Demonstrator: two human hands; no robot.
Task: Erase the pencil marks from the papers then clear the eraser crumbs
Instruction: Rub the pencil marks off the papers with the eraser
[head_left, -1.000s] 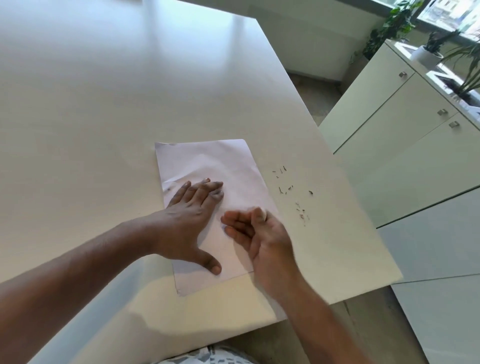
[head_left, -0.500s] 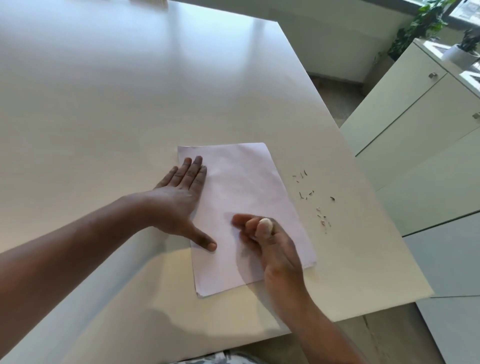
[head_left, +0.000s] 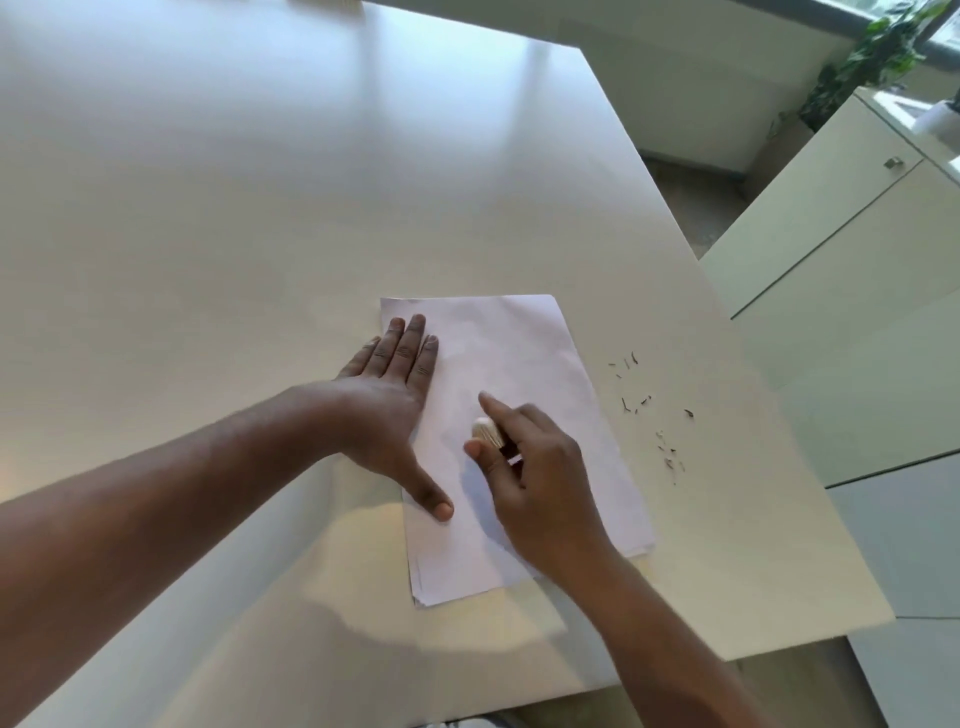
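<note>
Head view: left hand (head_left: 387, 410) has slid to the papers' (head_left: 524, 374) nine-o'clock edge, fingers flat; right hand (head_left: 540, 483) fingers now clamp the eraser (head_left: 487, 432), erasing underway.

Left hand (head_left: 387, 410) flat, right hand (head_left: 530, 478) curled, pinching

Bright daylight, glare on table (head_left: 260, 208), wide-angle distortion

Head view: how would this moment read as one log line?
left hand flat on papers | right hand grips eraser on sheet | crumbs on table
</note>
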